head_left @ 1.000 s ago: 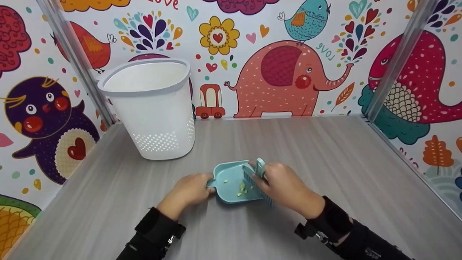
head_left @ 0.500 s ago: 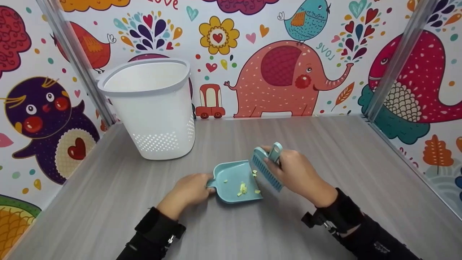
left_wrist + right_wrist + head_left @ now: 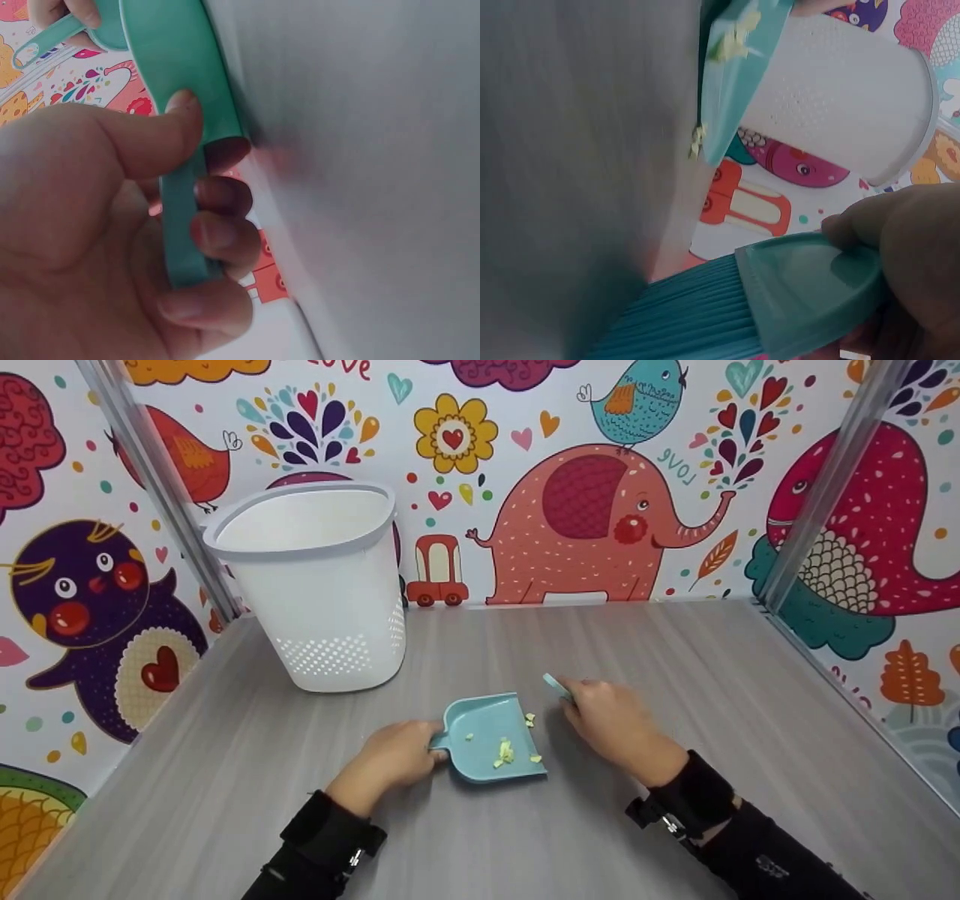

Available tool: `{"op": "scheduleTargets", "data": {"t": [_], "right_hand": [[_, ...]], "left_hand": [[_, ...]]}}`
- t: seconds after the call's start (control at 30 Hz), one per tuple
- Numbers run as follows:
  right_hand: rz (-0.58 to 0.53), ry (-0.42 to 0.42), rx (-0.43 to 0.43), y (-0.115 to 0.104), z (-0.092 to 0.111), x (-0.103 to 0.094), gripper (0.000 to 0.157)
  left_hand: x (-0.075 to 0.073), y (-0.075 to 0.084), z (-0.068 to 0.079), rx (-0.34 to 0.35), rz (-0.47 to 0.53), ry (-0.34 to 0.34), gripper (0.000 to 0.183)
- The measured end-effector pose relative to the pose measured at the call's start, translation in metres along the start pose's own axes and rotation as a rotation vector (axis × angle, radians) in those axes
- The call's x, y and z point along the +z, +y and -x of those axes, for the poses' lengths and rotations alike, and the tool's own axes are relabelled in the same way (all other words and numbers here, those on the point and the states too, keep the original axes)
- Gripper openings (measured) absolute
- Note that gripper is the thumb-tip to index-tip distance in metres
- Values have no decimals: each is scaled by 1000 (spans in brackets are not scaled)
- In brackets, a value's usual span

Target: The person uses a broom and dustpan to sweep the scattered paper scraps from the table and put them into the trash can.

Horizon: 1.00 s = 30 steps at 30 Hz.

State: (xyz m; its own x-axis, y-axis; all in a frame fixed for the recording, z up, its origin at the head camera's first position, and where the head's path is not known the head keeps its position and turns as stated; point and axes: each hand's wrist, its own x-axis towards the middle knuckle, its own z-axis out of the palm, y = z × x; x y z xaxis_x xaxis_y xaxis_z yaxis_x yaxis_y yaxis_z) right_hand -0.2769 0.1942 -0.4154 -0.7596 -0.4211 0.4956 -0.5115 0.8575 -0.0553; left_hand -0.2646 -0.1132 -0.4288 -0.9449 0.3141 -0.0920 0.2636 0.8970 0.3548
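Note:
My left hand [image 3: 397, 753] grips the short handle [image 3: 184, 225] of a light teal dustpan [image 3: 480, 720], fingers curled round it and thumb pressed on top. The pan lies on the table, its flat lip to the right. Several yellow-green scraps [image 3: 504, 751] rest inside, and a few more [image 3: 530, 720] sit at the lip. My right hand [image 3: 615, 724] holds a matching hand brush [image 3: 810, 285] just right of the pan, apart from it. In the head view that hand hides most of the brush; the right wrist view shows its teal bristles [image 3: 690, 315] pointing toward the table.
A tall white basket [image 3: 322, 607] with a grey rim and small holes stands at the back left of the grey wood-grain table [image 3: 637, 645]. Cartoon-printed panels [image 3: 585, 525] and metal posts [image 3: 817, 480] close in the back and sides.
My right hand has swung the brush off the pan to the right, then turned it so the bristles are hidden from the head view. Scraps at the lip came into sight. The left hand stays put.

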Motion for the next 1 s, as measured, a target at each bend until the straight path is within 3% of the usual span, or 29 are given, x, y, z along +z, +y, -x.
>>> {"op": "scheduleTargets", "data": {"t": [0.23, 0.37, 0.53, 0.63, 0.8, 1.0], "right_hand": [[-134, 8, -67, -20, 3, 2, 15], [-186, -1, -95, -26, 4, 2, 14], [-263, -19, -87, -31, 5, -1, 19], [-322, -25, -72, -33, 6, -3, 10], [-444, -53, -51, -37, 6, -9, 28], [-530, -61, -30, -41, 4, -20, 33]], "left_hand": [[0, 0, 0, 23, -5, 17, 35], [1, -1, 0, 24, -2, 20, 35], [1, -1, 0, 26, -3, 18, 36], [1, -2, -1, 27, -6, 18, 35], [0, -1, 0, 30, -10, 18, 34], [-1, 0, 2, 39, -12, 23, 26]]}}
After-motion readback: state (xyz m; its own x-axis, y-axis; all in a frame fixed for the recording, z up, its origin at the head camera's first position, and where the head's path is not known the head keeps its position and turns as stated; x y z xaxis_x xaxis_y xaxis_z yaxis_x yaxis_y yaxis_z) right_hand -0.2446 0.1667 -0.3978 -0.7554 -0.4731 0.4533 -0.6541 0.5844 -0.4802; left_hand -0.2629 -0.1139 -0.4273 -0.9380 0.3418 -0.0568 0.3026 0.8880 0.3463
